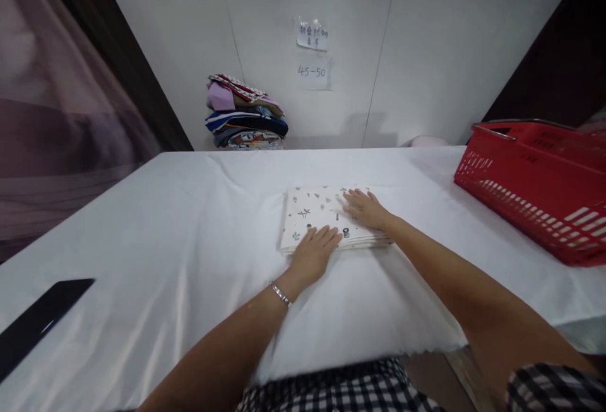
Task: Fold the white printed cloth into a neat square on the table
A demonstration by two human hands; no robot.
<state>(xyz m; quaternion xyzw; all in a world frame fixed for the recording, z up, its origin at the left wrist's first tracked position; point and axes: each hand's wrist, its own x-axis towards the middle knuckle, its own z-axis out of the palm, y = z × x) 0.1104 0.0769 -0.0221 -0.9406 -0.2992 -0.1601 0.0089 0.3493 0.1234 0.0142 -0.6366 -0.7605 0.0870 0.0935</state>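
A white cloth with small printed figures and plants (315, 207) lies folded into a flat rectangle in the middle of the table. My left hand (315, 251) rests on its front edge, palm down with the fingers stretched out. On the right part of the cloth, my right hand (367, 210) lies flat, its fingers a little apart. Several folded layers show along the near edge. Neither hand grips the cloth.
A white sheet covers the table (189, 210). At the right stands a red plastic basket (534, 191). A stack of folded clothes (246, 115) sits beyond the far edge, by the wall. A flat black object (42, 317) lies at the left. Paper signs (313, 71) hang on the wall.
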